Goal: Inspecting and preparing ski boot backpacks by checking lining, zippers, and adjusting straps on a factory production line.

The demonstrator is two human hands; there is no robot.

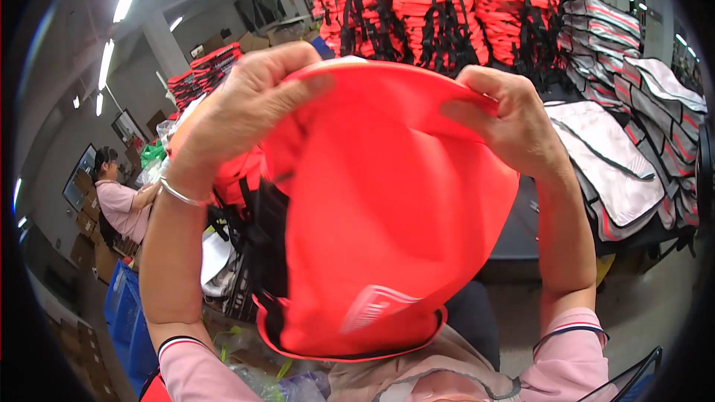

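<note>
A bright red fabric bag (395, 208) hangs in front of me, its top edge lifted and its lower rim near my lap. It has a pale printed patch low on its front and a zipper along the upper edge. My left hand (261, 100) pinches that edge at the left, fingers closed on the cloth. At the right end of the same edge, my right hand (514, 115) grips the fabric between thumb and fingers. Black straps (268, 246) show beside the bag at the left. The inside of the bag is hidden, and its surface is partly blurred.
Tall stacks of red bags (439, 11) with black straps stand at the back. Grey-white panels (611, 156) with black edging are piled on the dark table (514, 234) at right. Left are a blue crate (125, 320) and a seated person (123, 205) in pink.
</note>
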